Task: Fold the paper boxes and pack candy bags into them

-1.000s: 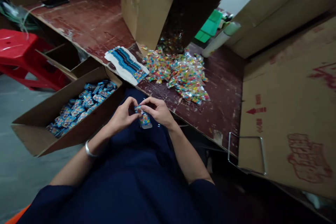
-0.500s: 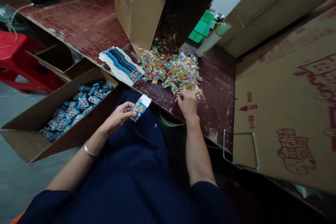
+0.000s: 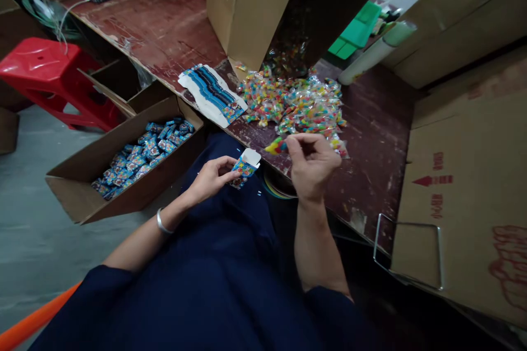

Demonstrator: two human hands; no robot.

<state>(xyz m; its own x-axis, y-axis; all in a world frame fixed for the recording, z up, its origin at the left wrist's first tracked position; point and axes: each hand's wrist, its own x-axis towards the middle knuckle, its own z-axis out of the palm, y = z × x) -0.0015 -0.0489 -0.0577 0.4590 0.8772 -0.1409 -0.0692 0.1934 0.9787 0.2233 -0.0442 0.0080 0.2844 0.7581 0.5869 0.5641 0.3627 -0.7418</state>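
Pinching candy packet (image 3: 276,146) in right hand (image 3: 313,163) fingertips

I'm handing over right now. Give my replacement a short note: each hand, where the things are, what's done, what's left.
Left hand: holds a small printed box, top flap open, over the lap.
Right hand: pinches one candy packet, lifted off the candy pile on the table.
Done: many small boxes lie in the carton on the left.
Left: packet is not yet in the box, flap not closed; flat box blanks and the pile remain.
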